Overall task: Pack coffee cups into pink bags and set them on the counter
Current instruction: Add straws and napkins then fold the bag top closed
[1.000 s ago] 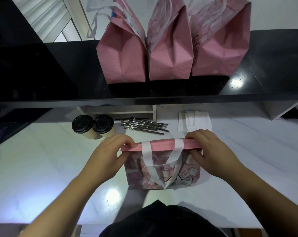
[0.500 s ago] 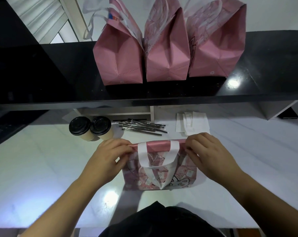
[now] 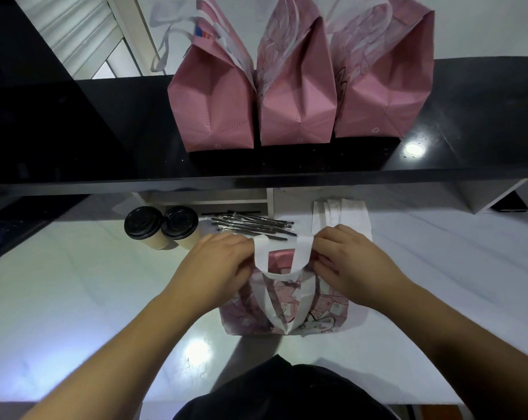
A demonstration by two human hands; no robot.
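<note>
A pink printed bag [image 3: 323, 310] with white handles lies on the white worktop [image 3: 74, 298] in front of me. My left hand [image 3: 217, 265] grips its top left edge and my right hand [image 3: 347, 265] grips its top right edge, with the mouth slightly parted and the pink inside showing. Two coffee cups with black lids [image 3: 143, 222] [image 3: 179, 222] stand side by side to the left, a little beyond my left hand. Three pink bags [image 3: 217, 107] [image 3: 296, 98] [image 3: 380, 86] stand upright in a row on the black counter [image 3: 468, 116] above.
A bundle of wrapped black straws [image 3: 253, 224] lies behind the bag. White paper napkins [image 3: 347, 213] lie at the back right. A dark device [image 3: 509, 203] sits under the counter at far right. The counter's front edge overhangs the worktop.
My hands have moved closer together on the bag's top edge. The flat folded rim has lifted, the white handle loop now stands up and the mouth has parted.
</note>
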